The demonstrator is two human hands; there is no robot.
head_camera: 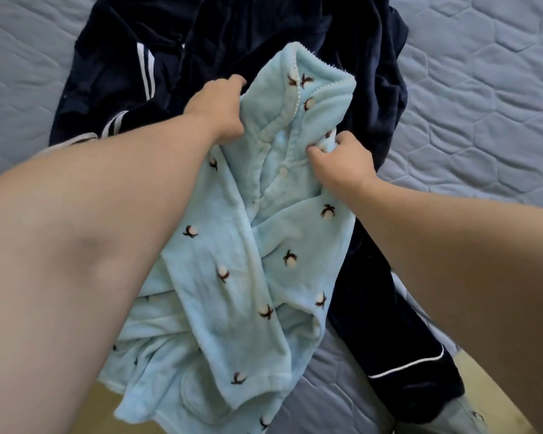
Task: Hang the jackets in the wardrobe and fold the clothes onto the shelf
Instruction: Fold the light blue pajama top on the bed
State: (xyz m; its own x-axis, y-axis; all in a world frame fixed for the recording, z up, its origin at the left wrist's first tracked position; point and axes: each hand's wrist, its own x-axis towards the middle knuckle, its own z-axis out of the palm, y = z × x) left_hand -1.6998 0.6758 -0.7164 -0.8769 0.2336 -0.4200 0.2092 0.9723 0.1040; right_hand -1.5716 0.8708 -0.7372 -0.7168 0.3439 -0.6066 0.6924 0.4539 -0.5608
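Note:
A light blue fleece pyjama top point(232, 277) with small brown-and-white flower marks, white buttons and a scalloped collar lies lifted in front of me. My left hand point(218, 112) grips its left shoulder beside the collar. My right hand point(339, 161) pinches the fabric at the right shoulder. The top's lower part hangs down over the bed's near edge. Under it lies a heap of dark navy clothes point(264, 36), one with white stripes point(146, 70) and one with white piping point(405, 368).
The clothes rest on a grey-blue quilted mattress point(483, 104) that fills the view left and right. A beige floor point(499, 411) shows at the bottom edge. No wardrobe or shelf is in view.

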